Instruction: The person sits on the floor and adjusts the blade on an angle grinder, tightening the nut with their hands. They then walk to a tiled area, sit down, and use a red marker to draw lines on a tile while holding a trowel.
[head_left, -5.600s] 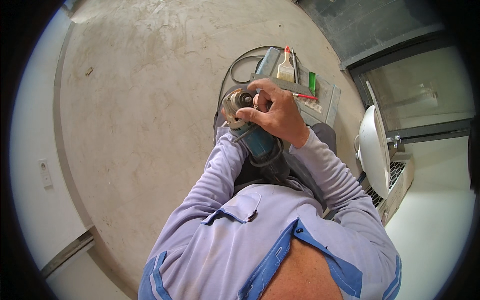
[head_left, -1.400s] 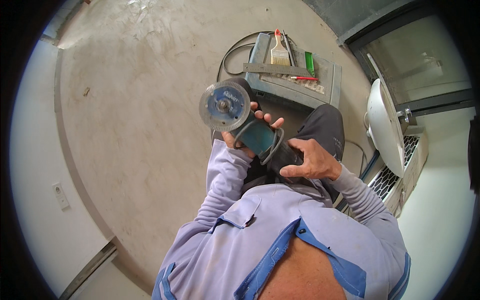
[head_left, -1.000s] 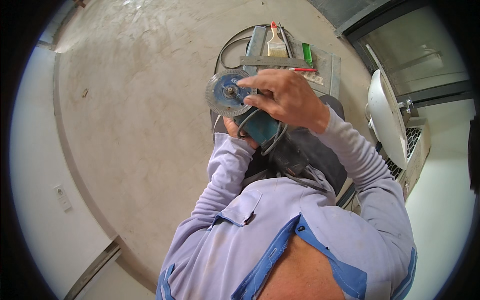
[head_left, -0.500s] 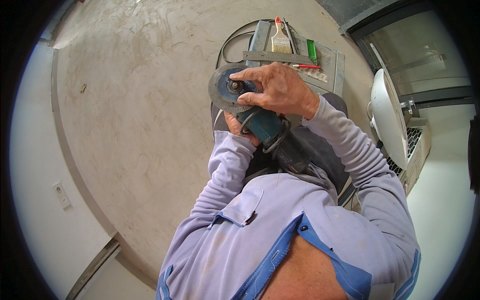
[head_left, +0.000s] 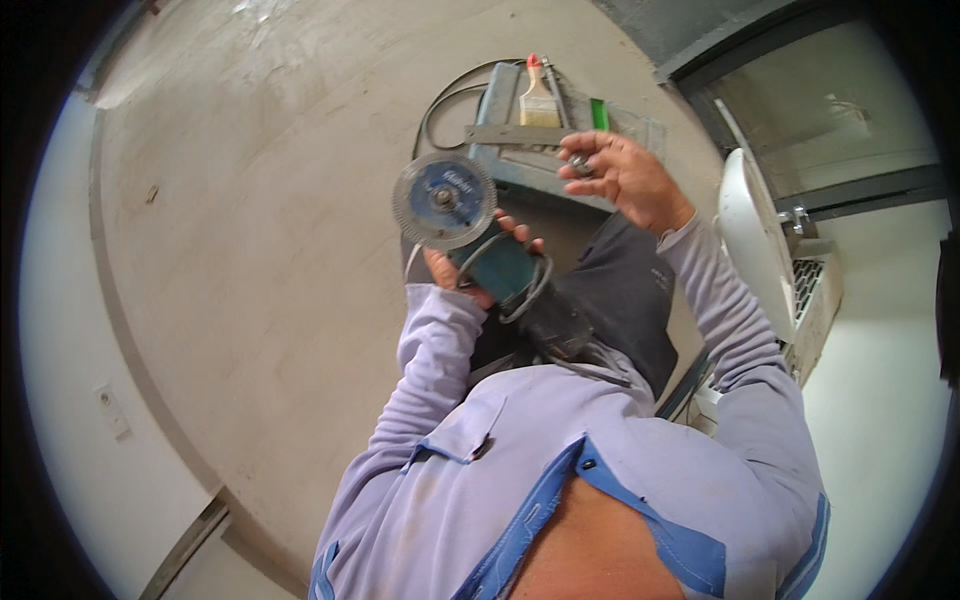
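My left hand [head_left: 447, 274] is wrapped round the head of a teal angle grinder [head_left: 503, 272] from below, its fingertips showing at the right side. A blue cutting disc [head_left: 424, 212] with a grey segmented rim sits on the grinder, facing up. The spindle stands bare at the disc's centre. To the right of the disc and apart from it, my right hand [head_left: 640, 182] pinches a small round metal part, which looks like the flange nut [head_left: 580, 163], between thumb and fingers. The grinder's dark rear end points toward my lap, and its cord loops round the body.
Ahead of me lies a grey-teal case [head_left: 490, 152] bearing a paintbrush [head_left: 539, 108], a steel ruler [head_left: 500, 133], a thin dark rod [head_left: 554, 88] and a green piece [head_left: 599, 114]. A black cable loops beside it. At right stand a white dish-shaped object [head_left: 755, 235] and a glass-panelled frame.
My right hand has moved right, off the disc's centre, holding the small metal part. The grinder has shifted slightly left and down in view. Left-hand fingers now show beside it.
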